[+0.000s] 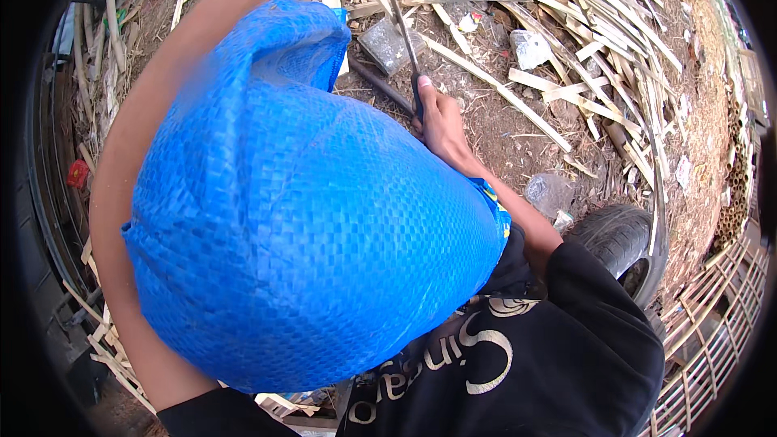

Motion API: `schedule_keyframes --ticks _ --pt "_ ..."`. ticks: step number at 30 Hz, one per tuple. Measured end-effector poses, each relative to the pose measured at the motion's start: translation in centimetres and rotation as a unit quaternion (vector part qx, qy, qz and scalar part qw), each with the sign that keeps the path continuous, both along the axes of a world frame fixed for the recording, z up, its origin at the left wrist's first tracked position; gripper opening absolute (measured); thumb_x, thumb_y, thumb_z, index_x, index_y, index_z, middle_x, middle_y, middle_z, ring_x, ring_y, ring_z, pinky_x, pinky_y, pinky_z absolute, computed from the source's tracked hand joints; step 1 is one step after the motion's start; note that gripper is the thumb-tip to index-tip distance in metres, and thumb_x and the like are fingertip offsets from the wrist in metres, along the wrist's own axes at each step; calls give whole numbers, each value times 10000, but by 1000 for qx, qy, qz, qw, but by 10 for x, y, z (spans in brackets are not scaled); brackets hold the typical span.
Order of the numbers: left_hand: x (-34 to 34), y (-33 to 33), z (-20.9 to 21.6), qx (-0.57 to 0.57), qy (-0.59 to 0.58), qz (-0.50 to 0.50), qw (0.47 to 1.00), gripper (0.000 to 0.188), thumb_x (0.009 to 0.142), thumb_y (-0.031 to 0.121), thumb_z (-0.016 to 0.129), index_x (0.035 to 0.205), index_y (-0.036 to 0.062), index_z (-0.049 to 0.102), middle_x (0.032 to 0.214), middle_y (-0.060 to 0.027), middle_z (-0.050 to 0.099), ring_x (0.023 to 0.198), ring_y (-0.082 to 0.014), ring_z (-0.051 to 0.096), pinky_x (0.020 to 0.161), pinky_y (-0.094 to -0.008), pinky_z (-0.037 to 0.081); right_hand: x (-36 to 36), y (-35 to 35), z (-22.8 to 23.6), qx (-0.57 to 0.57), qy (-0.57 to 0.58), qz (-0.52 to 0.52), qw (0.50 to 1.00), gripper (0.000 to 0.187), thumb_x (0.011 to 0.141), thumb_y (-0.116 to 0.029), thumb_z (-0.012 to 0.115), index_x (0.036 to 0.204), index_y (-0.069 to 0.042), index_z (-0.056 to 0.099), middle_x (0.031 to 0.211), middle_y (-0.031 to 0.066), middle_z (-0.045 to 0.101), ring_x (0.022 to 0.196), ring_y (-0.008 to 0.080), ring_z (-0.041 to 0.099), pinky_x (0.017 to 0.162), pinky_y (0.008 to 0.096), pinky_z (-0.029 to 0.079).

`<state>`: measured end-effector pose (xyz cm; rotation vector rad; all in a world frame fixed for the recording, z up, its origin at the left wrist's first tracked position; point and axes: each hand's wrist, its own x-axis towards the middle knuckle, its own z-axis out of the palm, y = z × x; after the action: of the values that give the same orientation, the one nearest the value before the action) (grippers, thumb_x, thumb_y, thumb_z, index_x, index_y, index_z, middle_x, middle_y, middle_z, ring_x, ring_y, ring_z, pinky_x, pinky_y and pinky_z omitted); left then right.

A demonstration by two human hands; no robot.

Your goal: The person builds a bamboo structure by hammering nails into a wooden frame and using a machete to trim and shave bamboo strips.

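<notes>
The right hand (441, 125) is clenched on the handle of a long metal blade (398, 20) over the ground strewn with bamboo strips (494, 85); the left hand is out of view behind the blue woven sack (307, 218) — its fingers I cannot tell; the cutting step seems in hand — the next stroke likely needs a steady aim.

A large bright blue woven plastic sack (307, 210) fills the middle of the view, bulging and rounded, its open mouth folded over at the top; it rests against the person's chest between both arms. On the bare ground beyond it, to the right, lies a crumpled clear plastic bag (549, 193) just beside a dark rubber tyre (619, 239). Further up, a pale crumpled wrapper (530, 48) sits among split bamboo strips. A small red scrap of packaging (78, 173) lies at the far left edge
</notes>
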<state>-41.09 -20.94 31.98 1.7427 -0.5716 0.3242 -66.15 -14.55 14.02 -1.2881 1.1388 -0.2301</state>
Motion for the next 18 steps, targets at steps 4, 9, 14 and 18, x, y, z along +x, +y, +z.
schedule_keyframes --ticks 4,9,14,18 --pt "12 5 -1 5 -4 16 1000 607 1012 397 475 722 -120 603 631 -274 606 664 -403 652 688 -525 463 -2 -7 18 -52 -61 1 997 598 1069 -544 371 712 -79 488 548 12 455 468 120 423 458 303 340" --pt "5 0 -3 -9 -31 -7 999 594 1013 394 485 734 -114 614 643 -264 607 684 -398 645 723 -528 463 -4 -5 26 -149 -158 -50 975 630 1076 -559 332 698 -74 471 522 9 433 447 117 414 438 289 332" --pt "25 6 0 -39 -47 12 998 622 1004 423 519 761 -142 612 665 -304 616 723 -428 668 726 -527 464 -1 -6 -11 -41 58 43 997 624 1054 -523 422 667 -44 525 559 58 511 502 149 502 501 345 403" --pt "11 1 2 13 -23 4 1000 653 1004 437 513 781 -169 608 701 -336 625 746 -422 672 739 -524 464 -10 -10 19 -24 -100 -4 995 571 1070 -526 394 706 -93 468 531 -6 418 459 101 390 451 287 316"
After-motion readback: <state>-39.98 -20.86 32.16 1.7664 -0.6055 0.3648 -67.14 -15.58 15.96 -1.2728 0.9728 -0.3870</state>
